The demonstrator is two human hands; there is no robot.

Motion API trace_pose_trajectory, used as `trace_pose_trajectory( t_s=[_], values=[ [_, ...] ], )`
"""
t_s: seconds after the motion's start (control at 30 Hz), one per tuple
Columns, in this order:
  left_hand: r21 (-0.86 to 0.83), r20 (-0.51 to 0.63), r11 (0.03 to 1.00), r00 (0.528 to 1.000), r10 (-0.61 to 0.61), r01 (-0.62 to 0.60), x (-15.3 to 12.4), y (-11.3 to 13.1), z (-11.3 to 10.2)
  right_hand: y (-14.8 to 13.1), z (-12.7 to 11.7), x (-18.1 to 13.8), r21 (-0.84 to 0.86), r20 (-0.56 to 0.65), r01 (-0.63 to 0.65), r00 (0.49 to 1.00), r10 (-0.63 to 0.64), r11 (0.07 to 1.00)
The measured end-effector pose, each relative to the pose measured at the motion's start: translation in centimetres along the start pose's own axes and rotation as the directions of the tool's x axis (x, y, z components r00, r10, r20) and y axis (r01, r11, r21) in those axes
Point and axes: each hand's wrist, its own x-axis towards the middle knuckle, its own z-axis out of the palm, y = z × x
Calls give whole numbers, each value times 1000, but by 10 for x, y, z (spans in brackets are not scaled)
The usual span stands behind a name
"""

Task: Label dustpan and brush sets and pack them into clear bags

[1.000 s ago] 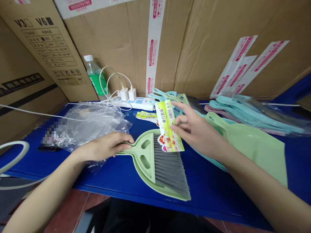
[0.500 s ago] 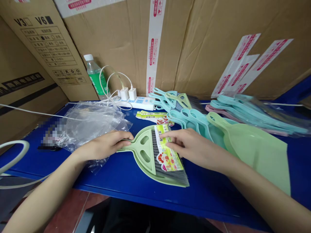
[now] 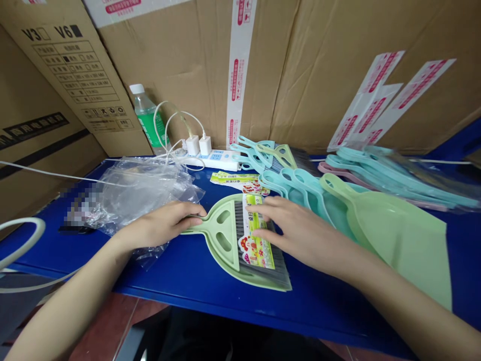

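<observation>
Card (image 3: 259, 252) lower now (on bristles (image 3: 280, 264)), between hands (image 3: 161, 225) (image 3: 300, 234)

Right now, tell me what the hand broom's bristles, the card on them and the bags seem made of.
Bristles: probably synthetic fibre, dull grey, in fine strands.
Printed card: likely cardboard, smooth, thin, crisp-edged.
Bags: clear plastic film, glossy, with creases and glints.

Two green brushes (image 3: 230, 233), one bottle (image 3: 150, 123)

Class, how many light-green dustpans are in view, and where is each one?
2: one light-green dustpan gripped by the left hand, beneath a grey-bristled brush; a second light-green dustpan to the right, overlapping turquoise dustpans. More may be hidden there.
</observation>
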Motion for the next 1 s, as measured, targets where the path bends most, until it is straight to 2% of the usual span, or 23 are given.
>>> trace_pose_trajectory(
  t_s=[0.1, 0.2, 0.3, 0.73, 1.0],
  values=[
    [-9, 8, 1000, 1000, 8, -8, 1, -1, 0, 1, 2, -1, 11, 54, 53, 997, -54, 999],
    [-5, 4, 1000, 1000, 13, -13, 2, -1, -1, 3, 5, -3, 24, 185, 47, 981, -51, 999],
    [1, -3, 1000, 1000, 17, -17, 2, 0, -2, 6, 7, -3, 58, 245, 40, 968, -53, 998],
    [13, -21, 1000, 999, 28, -28, 3, 2, -2, -2, 3, -3, -18, 374, 5, 927, 2, 1000],
    [14, -20, 1000, 999, 28, -28, 4, 1, -3, 0, 6, -4, -33, 336, 39, 941, -26, 999]
  ],
)
